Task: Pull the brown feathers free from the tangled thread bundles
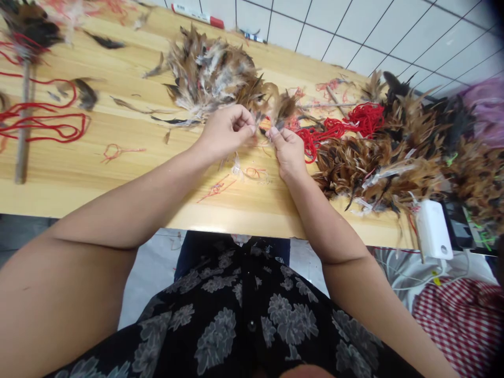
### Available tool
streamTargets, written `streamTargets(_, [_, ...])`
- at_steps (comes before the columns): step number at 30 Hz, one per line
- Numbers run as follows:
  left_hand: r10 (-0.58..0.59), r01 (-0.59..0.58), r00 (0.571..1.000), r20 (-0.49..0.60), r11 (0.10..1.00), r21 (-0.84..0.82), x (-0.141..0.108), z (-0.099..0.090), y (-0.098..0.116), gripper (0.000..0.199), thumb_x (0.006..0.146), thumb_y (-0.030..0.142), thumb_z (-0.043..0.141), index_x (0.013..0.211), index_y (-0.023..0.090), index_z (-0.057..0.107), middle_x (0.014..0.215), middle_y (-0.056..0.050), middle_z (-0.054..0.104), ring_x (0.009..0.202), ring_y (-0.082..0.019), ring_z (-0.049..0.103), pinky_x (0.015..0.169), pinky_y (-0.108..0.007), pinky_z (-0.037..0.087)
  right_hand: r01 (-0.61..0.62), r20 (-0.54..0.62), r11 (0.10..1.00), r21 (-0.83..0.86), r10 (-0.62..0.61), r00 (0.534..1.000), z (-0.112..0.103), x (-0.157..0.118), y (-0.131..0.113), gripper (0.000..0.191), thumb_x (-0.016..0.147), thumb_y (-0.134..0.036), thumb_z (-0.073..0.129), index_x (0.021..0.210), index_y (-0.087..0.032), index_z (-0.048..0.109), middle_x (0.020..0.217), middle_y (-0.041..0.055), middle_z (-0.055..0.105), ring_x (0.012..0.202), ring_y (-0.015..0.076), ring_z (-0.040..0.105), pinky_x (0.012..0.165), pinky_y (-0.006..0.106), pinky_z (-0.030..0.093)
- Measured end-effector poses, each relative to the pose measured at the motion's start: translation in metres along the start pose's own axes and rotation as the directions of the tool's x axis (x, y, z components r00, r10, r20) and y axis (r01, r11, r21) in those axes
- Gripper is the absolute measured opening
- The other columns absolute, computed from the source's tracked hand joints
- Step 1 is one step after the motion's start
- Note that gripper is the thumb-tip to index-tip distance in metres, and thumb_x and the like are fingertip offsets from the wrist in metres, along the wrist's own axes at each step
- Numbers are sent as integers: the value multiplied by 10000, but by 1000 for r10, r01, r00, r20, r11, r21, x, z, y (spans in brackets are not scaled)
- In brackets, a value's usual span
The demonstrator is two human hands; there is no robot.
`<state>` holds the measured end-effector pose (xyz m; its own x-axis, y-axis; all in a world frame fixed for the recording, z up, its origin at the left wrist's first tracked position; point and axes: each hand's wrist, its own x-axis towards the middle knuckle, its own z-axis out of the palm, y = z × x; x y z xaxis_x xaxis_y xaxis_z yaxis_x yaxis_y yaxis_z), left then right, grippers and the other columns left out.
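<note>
Right hand (290,151) pinching small feather tuft (285,109), brown, dark-streaked, wispy.

Below the fingers (277,137), a black top (244,302) is worn, printed all over with grey, many-petalled flowers (216,336). Its front is closed along the middle, where 2 small round buttons (251,325) can be made out. Both arms (157,194) are bared from fingers past elbows. Dark blue legwear (189,258) is partly seen between fingers and top.
</note>
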<state>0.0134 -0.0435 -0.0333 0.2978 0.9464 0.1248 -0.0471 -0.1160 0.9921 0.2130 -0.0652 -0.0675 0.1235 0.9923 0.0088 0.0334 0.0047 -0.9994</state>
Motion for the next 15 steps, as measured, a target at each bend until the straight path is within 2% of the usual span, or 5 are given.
streamTargets(2, [-67,68,998,15,996,-61,-2,6,0,310,1007,95,979,884,258,746,867,11,711,928,-223,556,893,-370,426,-9,-17,1000,0,9,1000,1,-1,3,655,930,-808,1023,842,-260,673,837,-23,663,959,193,682,884,317,556])
streamTargets(4, [-139,145,989,51,980,-137,-3,11,2,364,988,89,1012,881,248,703,836,15,719,898,-211,624,865,-354,473,-19,-15,1000,-4,19,1000,1,-1,6,682,925,-802,1040,810,-258,645,810,-31,614,899,175,624,838,308,525])
streamTargets(6, [-188,192,981,43,968,-162,-3,14,5,392,949,63,1010,868,243,672,799,19,718,874,-207,675,840,-348,502,-26,6,1000,-11,26,1000,2,-1,7,717,923,-786,1059,773,-261,595,778,-38,555,857,162,571,800,299,501])
streamTargets(11, [-181,177,983,-35,980,-95,-4,17,14,376,863,3,963,829,236,670,792,18,718,960,-230,740,895,-356,546,-35,56,999,-42,38,998,0,0,7,743,907,-803,1072,757,-265,584,764,-38,512,831,159,522,769,306,472])
streamTargets(15, [-124,123,991,-46,992,-22,-1,12,10,337,828,2,977,781,227,730,797,10,728,882,-205,662,857,-335,513,-24,118,999,-28,27,993,-3,0,6,808,822,-872,1094,727,-266,568,734,-37,521,809,154,505,764,311,476])
